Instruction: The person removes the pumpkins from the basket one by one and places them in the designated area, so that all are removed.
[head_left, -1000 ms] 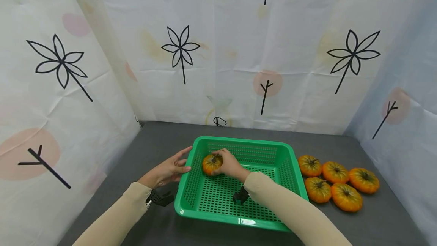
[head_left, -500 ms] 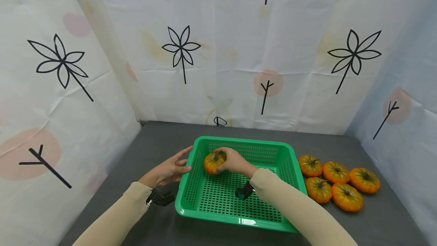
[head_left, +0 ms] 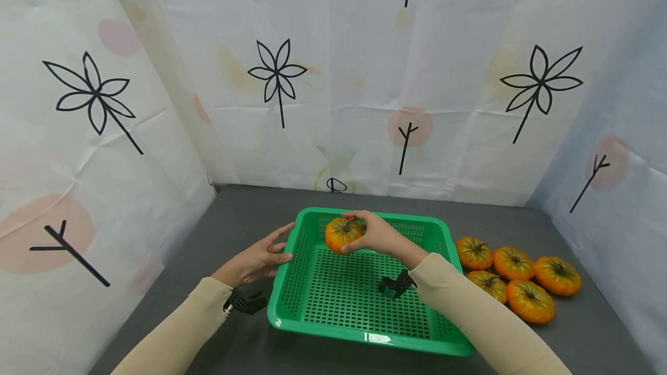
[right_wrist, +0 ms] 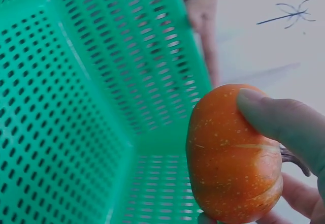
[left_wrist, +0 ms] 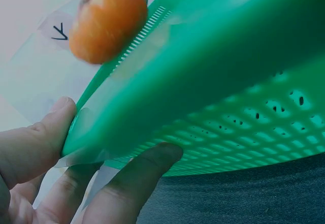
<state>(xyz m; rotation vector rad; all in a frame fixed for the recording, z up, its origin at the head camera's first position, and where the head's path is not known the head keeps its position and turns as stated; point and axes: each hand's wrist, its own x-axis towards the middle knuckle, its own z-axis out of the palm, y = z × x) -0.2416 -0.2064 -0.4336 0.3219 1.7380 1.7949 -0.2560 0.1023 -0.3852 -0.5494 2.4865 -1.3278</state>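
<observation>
My right hand [head_left: 379, 237] pinches a small orange pumpkin [head_left: 341, 235], thumb on one side and fingers on the other. The pumpkin is raised over the back left part of the green plastic basket [head_left: 365, 338]; its brown stem [right_wrist: 295, 161] points toward the palm in the right wrist view. My left hand [head_left: 256, 260] holds the basket's left rim. In the left wrist view its thumb [left_wrist: 61, 115] lies at the rim's edge and a finger [left_wrist: 147, 170] reaches below along the perforated outer wall. No other pumpkin shows inside the basket.
Several more orange pumpkins [head_left: 512, 263] cluster on the dark grey table [head_left: 250, 204] just right of the basket. My right forearm [head_left: 484, 317] crosses the basket's right side and partly covers one of them. White patterned cloth [head_left: 339, 74] hangs behind and at both sides.
My right hand has lifted the pumpkin from the basket's left part and carried it up and to the right. My left hand and the basket have stayed in place.
</observation>
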